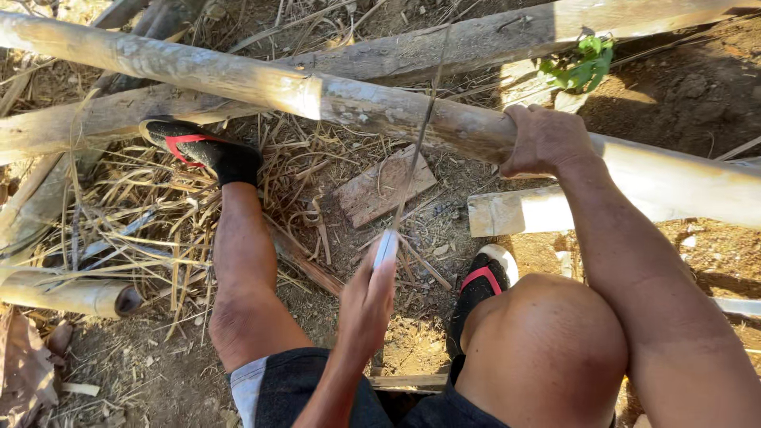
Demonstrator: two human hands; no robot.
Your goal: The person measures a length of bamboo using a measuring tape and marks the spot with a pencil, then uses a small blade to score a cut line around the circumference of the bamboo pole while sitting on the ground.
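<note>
Head view, looking down past the person's own knees to bare ground littered with dry straw and wood chips.

Right hand (545, 141): fingers (529, 117) wrapped closed over the top of a long pale debarked wooden pole (412, 119), which runs from the picture's middle out to the right edge, raised off the ground. Left hand (366, 305): closed around the handle of a thin-bladed saw (420, 135) — the pale grip shows above the fist, and the narrow dark blade runs up and away to meet the pole, just left of the right hand. Whether a cut is open in the wood cannot be told.

Counted items:
- Poles and logs — at least five in view: the held pole; a second pale pole (158, 62) lying over its left end; a grey weathered beam (491, 36) behind; a lower grey log (95, 119) at left; a short cut-off log (71, 295) with a hollow end at lower left.
- Feet: two, each in a black shoe with red trim. One shoe (202, 150) is pressed against the lower grey log; the other shoe (483, 285) stands flat on the ground beside the bent knee.
- One flat offcut board (384, 186) on the ground below the pole.
- One small green leafy plant (583, 65) at upper right.
</note>
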